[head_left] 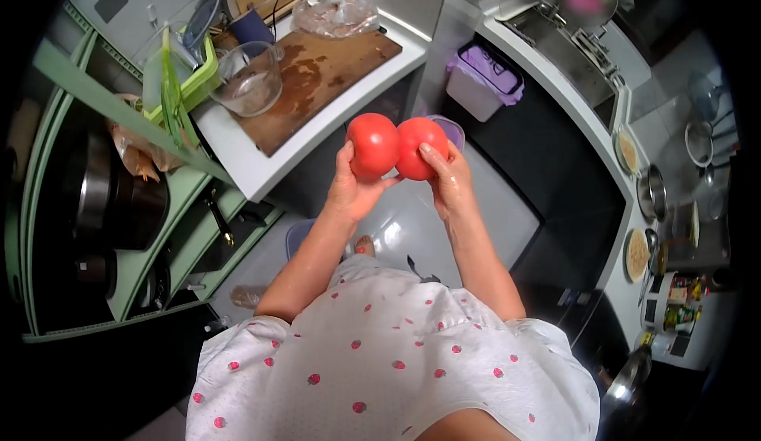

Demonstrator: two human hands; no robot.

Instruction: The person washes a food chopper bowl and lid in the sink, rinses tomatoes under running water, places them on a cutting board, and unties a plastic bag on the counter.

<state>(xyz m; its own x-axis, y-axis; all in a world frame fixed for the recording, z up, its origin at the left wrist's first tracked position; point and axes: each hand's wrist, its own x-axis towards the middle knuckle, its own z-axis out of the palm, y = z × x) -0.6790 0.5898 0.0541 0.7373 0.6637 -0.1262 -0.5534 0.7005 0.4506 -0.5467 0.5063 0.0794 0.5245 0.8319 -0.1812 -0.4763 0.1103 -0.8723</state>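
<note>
Two large red tomatoes are held side by side in front of me, touching each other. My left hand point(353, 190) is closed around the left tomato point(373, 144), with the thumb on its outer side. My right hand point(453, 185) grips the right tomato point(421, 148), its thumb lying across the front. Wet skin shows on my right hand. Just beyond the tomatoes is the counter, where a wet brown cutting board point(333, 68) lies with a clear glass bowl point(247, 92) on its left end.
A crumpled plastic bag point(337, 11) rests at the board's back. Left are a green basket point(194, 84) with scallions point(169, 84) and a green shelf rack point(178, 243). A lidless-looking bin with purple liner point(485, 80) stands ahead; the sink point(567, 52) is right.
</note>
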